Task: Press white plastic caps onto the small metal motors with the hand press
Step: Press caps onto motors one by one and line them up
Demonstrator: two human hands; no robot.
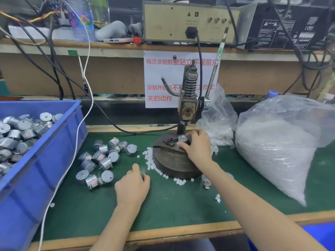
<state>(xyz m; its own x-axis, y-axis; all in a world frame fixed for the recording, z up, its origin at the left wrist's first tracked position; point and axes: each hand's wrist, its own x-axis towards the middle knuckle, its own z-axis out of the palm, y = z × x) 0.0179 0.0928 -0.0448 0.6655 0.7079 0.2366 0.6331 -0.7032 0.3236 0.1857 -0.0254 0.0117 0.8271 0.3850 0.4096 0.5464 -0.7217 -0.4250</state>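
The step in hand is seating: the right hand (196,147) grips a motor (182,139) on the fixture atop the press base (174,163), thumb and fingers curled round its sides, directly beneath the raised ram of the press (188,95). A pale nub shows on top of the motor. It may be a cap already set on the shaft, but that is too small to tell.

The left hand (133,185) rests knuckles-up on the table (181,205), its fingertips bent down beside the loose caps (150,160) strewn round the base. Whether its grip holds a cap cannot be told.

More motors lie in a heap (103,158) to the left and fill the bin (36,160). A bag (281,145) on the right looks to hold the bulk of the caps.

The lever (217,66) stands up, untouched, to the right of the press.

Judging from this, the pressing stroke is not yet made. The next move calls for a cap centred on the shaft, the motor square under the ram, fingers drawn clear of it, and one hand freed to reach for the lever.
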